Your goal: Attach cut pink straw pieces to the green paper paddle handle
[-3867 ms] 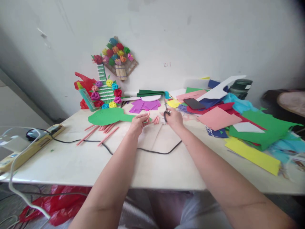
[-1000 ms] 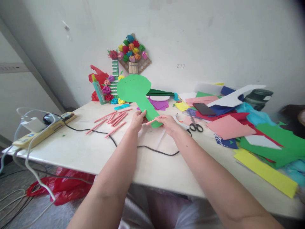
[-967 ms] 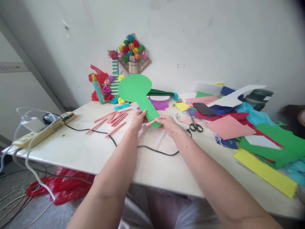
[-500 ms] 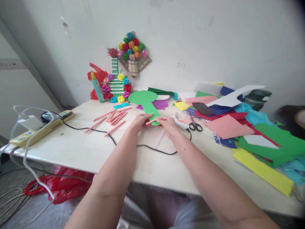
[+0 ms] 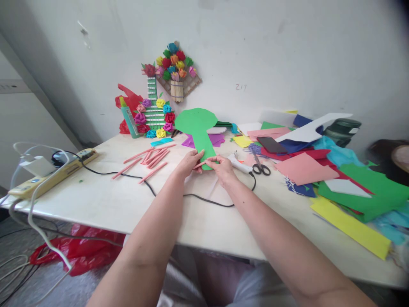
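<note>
A green paper cutout, with a wide rounded head and a narrow stem, is tilted up above the table. My left hand is closed on the lower stem, thumb on the front face. My right hand pinches one end of a thin pink paper stick, which lies across the bottom of the stem. The stick's other end reaches my left fingers. Left of my hands lie several loose pink paper sticks. A white glue gun rests just beyond my right hand.
Black-handled scissors lie right of the glue gun, whose black cord loops across the table. Coloured paper and a phone cover the right side. A glue bottle and flower-decorated guitar shape stand behind; a power strip sits left.
The green cutout has tipped more upright, its head rising and showing more of its face. The pink stick has shifted slightly left across the stem, with both hands still close together.
</note>
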### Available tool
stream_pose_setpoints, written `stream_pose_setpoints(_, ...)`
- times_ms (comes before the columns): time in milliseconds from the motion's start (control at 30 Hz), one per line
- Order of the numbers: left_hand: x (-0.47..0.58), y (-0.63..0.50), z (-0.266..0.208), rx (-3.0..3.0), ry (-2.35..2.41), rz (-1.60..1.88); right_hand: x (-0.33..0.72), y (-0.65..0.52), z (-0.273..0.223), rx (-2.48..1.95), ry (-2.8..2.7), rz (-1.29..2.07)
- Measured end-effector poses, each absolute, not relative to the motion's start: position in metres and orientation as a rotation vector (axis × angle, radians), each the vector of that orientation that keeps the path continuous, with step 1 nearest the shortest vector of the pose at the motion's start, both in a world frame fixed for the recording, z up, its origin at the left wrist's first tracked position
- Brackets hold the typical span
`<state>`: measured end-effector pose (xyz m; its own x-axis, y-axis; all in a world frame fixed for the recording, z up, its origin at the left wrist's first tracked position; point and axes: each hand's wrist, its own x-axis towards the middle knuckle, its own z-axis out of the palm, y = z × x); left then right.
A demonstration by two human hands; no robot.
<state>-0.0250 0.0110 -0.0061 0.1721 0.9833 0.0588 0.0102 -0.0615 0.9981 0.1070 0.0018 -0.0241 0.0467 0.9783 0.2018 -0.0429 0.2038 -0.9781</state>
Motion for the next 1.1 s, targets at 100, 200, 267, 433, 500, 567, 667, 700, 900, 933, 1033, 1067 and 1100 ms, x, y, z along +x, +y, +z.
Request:
stream_pose_setpoints(100,-0.026,0.012,-0.007,1.385,1.033,1.127,0.108,0.003,-0.024,-1.061,-1.246,1.042)
stream_pose_setpoints(200,-0.027,0.015,-0.009,1.384,0.98,1.146,0.109,0.003,-0.023,-1.069,-1.244,1.051)
stream_pose_setpoints(267,-0.027,0.016,-0.01,1.354,0.936,1.149,0.11,0.003,-0.023,-1.056,-1.234,1.06)
stream_pose_setpoints(433,-0.026,0.014,-0.008,1.236,0.837,1.115,0.109,0.001,-0.019,-1.044,-1.212,1.049)
stream_pose_setpoints(500,-0.025,0.013,-0.007,1.211,0.807,1.107,0.108,0.0,-0.018,-1.052,-1.207,1.027)
stream_pose_setpoints(567,-0.024,0.011,-0.005,1.192,0.802,1.111,0.107,-0.001,-0.018,-1.046,-1.201,1.007)
stream_pose_setpoints(667,-0.023,0.01,-0.002,1.173,0.81,1.112,0.106,0.0,-0.019,-0.982,-1.171,0.987)
stream_pose_setpoints(700,-0.023,0.009,-0.002,1.171,0.81,1.109,0.106,0.0,-0.019,-0.952,-1.156,0.991)
stream_pose_setpoints(900,-0.025,0.007,0.001,1.228,0.767,1.095,0.108,-0.002,-0.01,-0.895,-1.109,1.053)
stream_pose_setpoints(933,-0.027,0.006,0.001,1.258,0.751,1.083,0.109,-0.003,-0.009,-0.902,-1.111,1.057)
stream_pose_setpoints(1033,-0.03,0.004,0.003,1.329,0.724,1.039,0.11,-0.004,-0.007,-0.921,-1.124,1.085)
stream_pose_setpoints(1067,-0.031,0.003,0.004,1.339,0.726,1.031,0.11,-0.004,-0.007,-0.923,-1.131,1.09)
stream_pose_setpoints(1100,-0.032,0.003,0.004,1.345,0.73,1.029,0.111,-0.004,-0.007,-0.922,-1.138,1.092)
